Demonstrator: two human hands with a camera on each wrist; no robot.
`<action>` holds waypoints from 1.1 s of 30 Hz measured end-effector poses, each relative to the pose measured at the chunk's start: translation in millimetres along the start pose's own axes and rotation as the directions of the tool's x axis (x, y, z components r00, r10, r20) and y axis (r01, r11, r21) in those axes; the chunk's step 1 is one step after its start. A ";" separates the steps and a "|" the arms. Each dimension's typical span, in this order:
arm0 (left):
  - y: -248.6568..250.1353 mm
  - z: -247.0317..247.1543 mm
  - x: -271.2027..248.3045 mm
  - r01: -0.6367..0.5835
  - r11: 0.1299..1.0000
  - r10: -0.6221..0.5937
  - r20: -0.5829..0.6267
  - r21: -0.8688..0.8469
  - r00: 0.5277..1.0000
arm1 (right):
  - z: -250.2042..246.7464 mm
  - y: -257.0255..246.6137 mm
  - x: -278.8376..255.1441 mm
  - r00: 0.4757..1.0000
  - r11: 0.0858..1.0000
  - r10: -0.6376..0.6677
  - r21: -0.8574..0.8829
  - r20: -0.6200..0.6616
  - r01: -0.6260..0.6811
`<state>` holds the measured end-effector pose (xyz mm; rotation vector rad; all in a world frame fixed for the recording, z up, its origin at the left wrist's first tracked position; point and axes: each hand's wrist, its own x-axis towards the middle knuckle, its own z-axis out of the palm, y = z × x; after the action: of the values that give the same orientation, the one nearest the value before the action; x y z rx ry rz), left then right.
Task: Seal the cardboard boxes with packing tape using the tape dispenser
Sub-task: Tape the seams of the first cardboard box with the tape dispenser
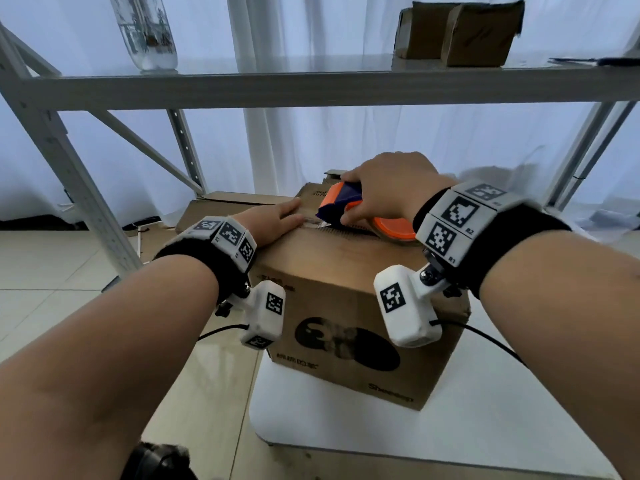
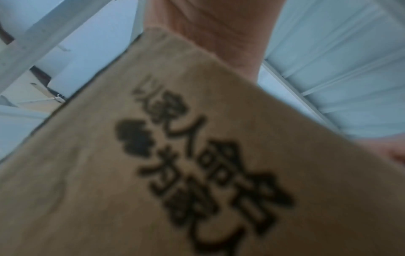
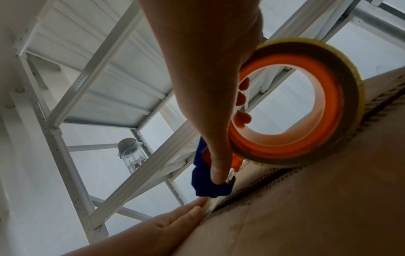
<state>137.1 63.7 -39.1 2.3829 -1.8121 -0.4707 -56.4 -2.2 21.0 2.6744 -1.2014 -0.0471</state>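
A brown cardboard box [image 1: 346,306] with black print stands on a white surface [image 1: 381,427]. My right hand [image 1: 384,192] grips an orange and blue tape dispenser [image 1: 341,202] holding a roll of tape [image 3: 306,107], pressed on the box's top seam [image 3: 274,180]. My left hand [image 1: 277,221] lies flat with straight fingers [image 3: 186,216] on the box top, just left of the dispenser's blue nose [image 3: 208,187]. The left wrist view shows only the printed box side [image 2: 197,173] and my wrist [image 2: 219,34], blurred.
A white metal shelf rack [image 1: 311,88] rises behind the box. On its shelf stand a clear bottle [image 1: 149,32] and two small brown boxes [image 1: 464,32]. More flattened cardboard [image 1: 221,206] lies behind on the tiled floor [image 1: 52,271].
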 end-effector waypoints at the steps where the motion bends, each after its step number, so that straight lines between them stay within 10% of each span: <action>1: -0.3 0.5 -0.2 -0.005 1.000 0.005 -0.003 0.007 1.000 | -0.1 -0.2 1.4 1.000 1.000 0.006 -0.004 0.007 -0.006; 7: 14.1 3.8 -10.5 -0.118 0.963 0.120 0.007 0.241 0.993 | -1.6 -0.8 -0.4 0.998 0.998 0.030 -0.053 0.057 -0.027; 33: 13.1 7.2 -19.1 -0.147 0.961 0.131 0.083 0.235 0.988 | -9.9 16.8 -21.5 0.985 0.998 0.055 -0.044 0.161 -0.049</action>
<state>118.2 78.9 -38.9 2.3896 -2.1621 -0.3356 -82.0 4.7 32.9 2.6461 -1.3022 -0.2830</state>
